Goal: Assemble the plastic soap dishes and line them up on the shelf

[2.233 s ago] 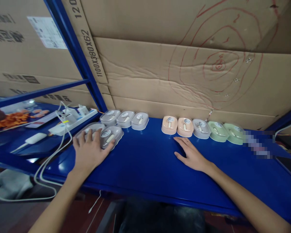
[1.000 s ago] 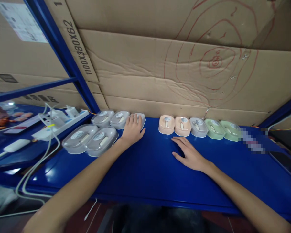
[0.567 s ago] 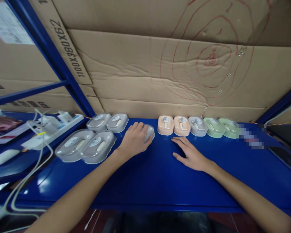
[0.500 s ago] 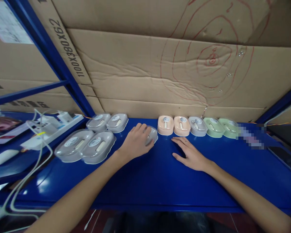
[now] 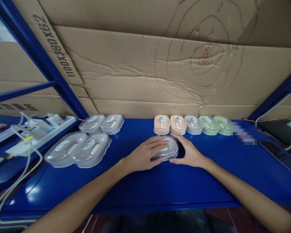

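A grey plastic box with a clear lid, a round label and a pale bar on top stands on the blue table, in front of the row at the back. My left hand is over its left side, fingers across the lid and thumb low at the near edge. My right hand curves around the right side, fingertips at the far corner and thumb at the near edge, with a gap before the palm. Two peach boxes, another grey box and two green boxes form the row behind.
Several similar grey boxes stand in two rows on the left of the blue table. White cables and a power strip lie beyond the left frame post. A dark flat device lies at right. A cardboard wall closes the back.
My left hand has brought the grey box rightward and nearer to me. My right hand has closed in around the box's right side. The view has shifted slightly.
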Motion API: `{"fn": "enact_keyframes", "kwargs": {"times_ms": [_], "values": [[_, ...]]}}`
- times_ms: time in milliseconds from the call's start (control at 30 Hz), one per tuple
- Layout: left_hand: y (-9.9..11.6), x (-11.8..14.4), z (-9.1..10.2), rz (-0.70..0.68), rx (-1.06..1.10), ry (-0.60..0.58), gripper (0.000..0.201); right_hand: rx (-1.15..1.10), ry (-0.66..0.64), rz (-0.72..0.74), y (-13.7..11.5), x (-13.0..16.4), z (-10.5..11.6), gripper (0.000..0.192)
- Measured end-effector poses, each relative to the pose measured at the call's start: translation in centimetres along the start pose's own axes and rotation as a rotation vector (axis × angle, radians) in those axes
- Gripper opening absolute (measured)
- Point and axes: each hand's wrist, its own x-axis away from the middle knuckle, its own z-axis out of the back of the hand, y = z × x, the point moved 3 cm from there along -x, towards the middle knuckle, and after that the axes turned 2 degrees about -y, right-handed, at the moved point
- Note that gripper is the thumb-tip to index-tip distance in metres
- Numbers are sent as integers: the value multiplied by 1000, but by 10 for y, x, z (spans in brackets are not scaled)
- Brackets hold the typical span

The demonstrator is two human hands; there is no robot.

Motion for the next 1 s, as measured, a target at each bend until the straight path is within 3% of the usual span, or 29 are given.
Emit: {"fn": "enact_keyframes", "kwargs": {"times_ms": [133, 333, 633, 1000], "values": [[-1, 0, 0, 4, 29, -26, 47, 50, 9, 3, 0, -2, 3, 93], [-17, 4, -1, 221, 144, -22, 89, 89, 28, -55, 6, -4, 7, 88], [-29, 5, -9, 335, 295, 14, 100, 51, -15, 16, 8, -1, 2, 109], [-29, 2, -8, 388, 347, 19, 104, 56, -1, 0, 12, -2, 1, 102]]}}
